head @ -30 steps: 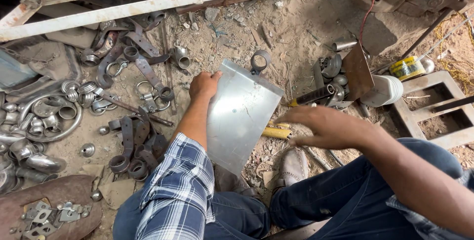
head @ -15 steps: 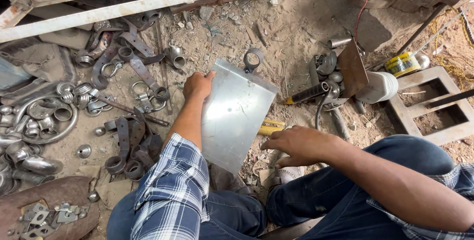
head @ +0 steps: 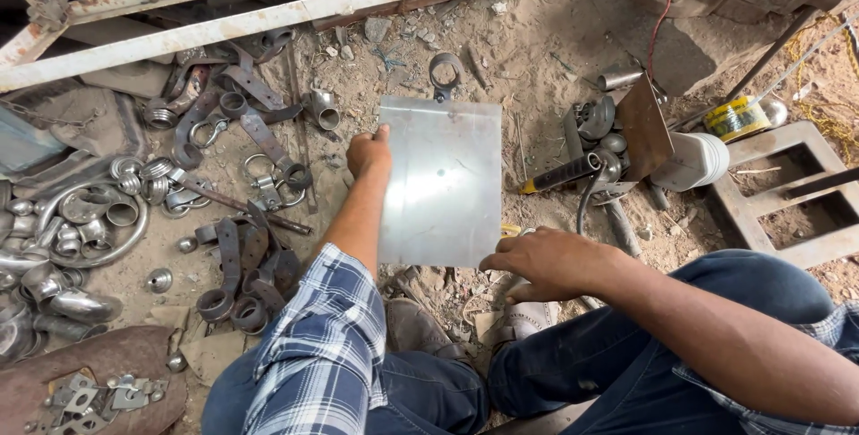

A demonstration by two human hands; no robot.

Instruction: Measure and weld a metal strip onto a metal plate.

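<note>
A shiny rectangular metal sheet is held flat above the dirt floor. My left hand grips its left edge near the top. My right hand rests at the sheet's lower right corner, fingers curled, touching its edge; I cannot tell whether it grips the sheet. A yellow-handled tool pokes out just under the right hand. My blue-trousered knees and checked left sleeve fill the lower part of the view.
Steel rings, clamps and pipe pieces litter the ground at left. A rusty angle-iron frame crosses the top. An angle grinder, a white container, a tape roll and a concrete block lie at right.
The sheet has turned from tilted to flat and square to the view. My right hand has moved down and left from beyond the sheet to its lower right corner.
</note>
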